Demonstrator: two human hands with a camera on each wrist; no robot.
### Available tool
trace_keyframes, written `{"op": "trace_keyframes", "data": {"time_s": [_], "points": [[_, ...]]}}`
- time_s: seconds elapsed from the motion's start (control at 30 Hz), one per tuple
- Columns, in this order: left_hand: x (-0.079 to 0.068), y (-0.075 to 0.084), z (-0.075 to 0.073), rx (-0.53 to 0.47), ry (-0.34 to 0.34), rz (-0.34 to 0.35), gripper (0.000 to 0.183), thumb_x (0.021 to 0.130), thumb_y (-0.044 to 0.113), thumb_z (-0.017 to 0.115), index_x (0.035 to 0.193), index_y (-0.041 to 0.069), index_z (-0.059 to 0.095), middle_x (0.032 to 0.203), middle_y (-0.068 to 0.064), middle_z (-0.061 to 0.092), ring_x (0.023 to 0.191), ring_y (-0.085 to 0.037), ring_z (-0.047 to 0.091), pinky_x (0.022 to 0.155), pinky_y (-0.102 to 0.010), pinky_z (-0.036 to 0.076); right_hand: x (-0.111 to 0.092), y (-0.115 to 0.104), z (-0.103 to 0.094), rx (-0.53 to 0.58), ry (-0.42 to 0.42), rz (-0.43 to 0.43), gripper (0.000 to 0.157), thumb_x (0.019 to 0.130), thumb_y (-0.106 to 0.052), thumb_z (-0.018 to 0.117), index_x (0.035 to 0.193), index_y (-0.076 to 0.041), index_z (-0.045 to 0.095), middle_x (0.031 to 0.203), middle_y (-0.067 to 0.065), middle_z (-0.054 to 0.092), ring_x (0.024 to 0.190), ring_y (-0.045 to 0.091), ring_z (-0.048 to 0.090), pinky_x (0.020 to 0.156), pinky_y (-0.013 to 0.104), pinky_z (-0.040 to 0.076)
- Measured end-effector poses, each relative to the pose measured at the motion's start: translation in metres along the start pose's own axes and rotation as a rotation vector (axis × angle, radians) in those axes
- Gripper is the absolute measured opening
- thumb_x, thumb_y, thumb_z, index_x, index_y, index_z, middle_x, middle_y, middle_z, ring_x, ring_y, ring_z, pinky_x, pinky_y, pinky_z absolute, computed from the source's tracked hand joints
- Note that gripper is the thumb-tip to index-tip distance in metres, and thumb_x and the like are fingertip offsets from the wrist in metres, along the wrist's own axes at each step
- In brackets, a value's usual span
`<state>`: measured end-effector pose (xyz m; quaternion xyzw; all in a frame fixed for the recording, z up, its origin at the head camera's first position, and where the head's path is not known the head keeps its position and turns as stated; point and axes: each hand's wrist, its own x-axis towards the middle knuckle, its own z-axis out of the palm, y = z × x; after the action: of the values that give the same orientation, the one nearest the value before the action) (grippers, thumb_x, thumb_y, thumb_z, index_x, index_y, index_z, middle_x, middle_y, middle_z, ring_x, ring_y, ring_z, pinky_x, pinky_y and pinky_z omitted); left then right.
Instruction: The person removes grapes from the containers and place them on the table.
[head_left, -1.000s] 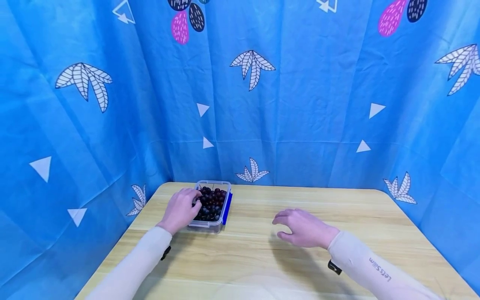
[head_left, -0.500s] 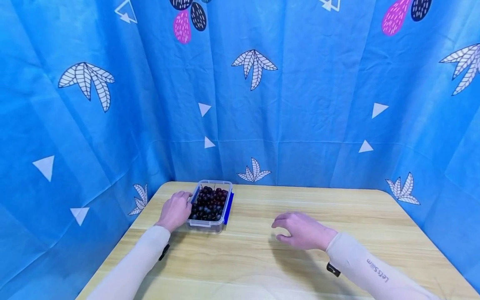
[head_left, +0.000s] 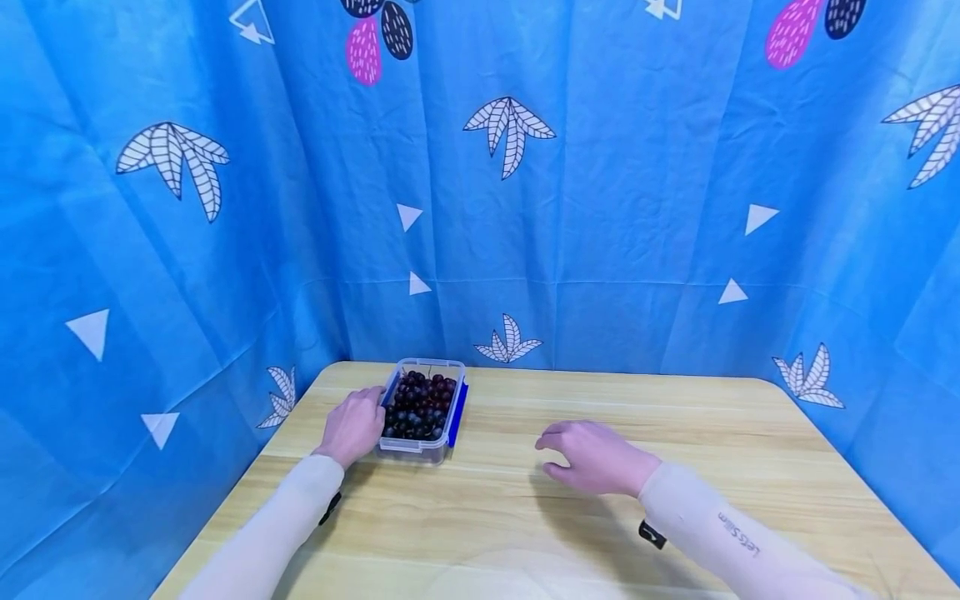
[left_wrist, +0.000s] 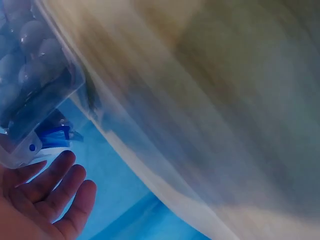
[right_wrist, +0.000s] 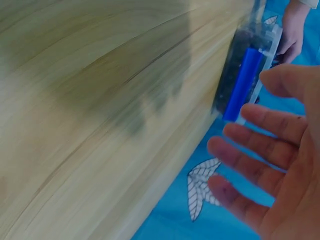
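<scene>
At the table's far left stands a clear plastic container, filled with dark grapes. My left hand is at its left side, with the thumb and index finger at the rim; in the left wrist view the thumb is hidden, and the other left-hand fingers spread loosely below the container's corner. My right hand hovers over the middle of the table, apart from everything, fingers slightly bent and holding nothing. The right wrist view shows its spread fingers too.
A blue strip runs along the container's right side. The wooden table stretches right and toward the front. Blue patterned curtains hang behind it and at both sides.
My left hand has drawn back from over the grapes to the container's left rim. The right hand has shifted slightly left. The container stays in place.
</scene>
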<state>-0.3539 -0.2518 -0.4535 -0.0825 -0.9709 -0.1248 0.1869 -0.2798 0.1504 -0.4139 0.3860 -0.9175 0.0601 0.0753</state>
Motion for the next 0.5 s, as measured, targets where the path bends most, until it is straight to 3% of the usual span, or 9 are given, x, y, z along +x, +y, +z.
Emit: {"op": "trace_keyframes", "data": {"time_s": [0.23,0.5], "points": [[0.001,0.001,0.000,-0.003,-0.014,-0.034,0.039,0.092,0.022,0.044,0.129,0.010,0.050,0.112,-0.015,0.063,0.100,-0.032,0.058,0.075,-0.052,0.049,0.032,-0.012,0.003,-0.028,0.035,0.040,0.036,0.088,-0.039,0.055,0.114,-0.017,0.065,0.112,-0.001,0.065,0.098,0.018,0.064,0.086,0.037,0.050],[0.000,0.003,0.001,0.035,-0.024,-0.031,0.039,0.092,0.021,0.044,0.129,0.010,0.048,0.102,-0.015,0.066,0.087,-0.031,0.063,0.062,-0.048,0.051,0.072,-0.019,0.009,0.029,-0.015,0.119,0.048,0.090,-0.047,0.050,0.124,-0.015,0.059,0.121,0.002,0.061,0.105,0.020,0.061,0.088,0.038,0.049]]}}
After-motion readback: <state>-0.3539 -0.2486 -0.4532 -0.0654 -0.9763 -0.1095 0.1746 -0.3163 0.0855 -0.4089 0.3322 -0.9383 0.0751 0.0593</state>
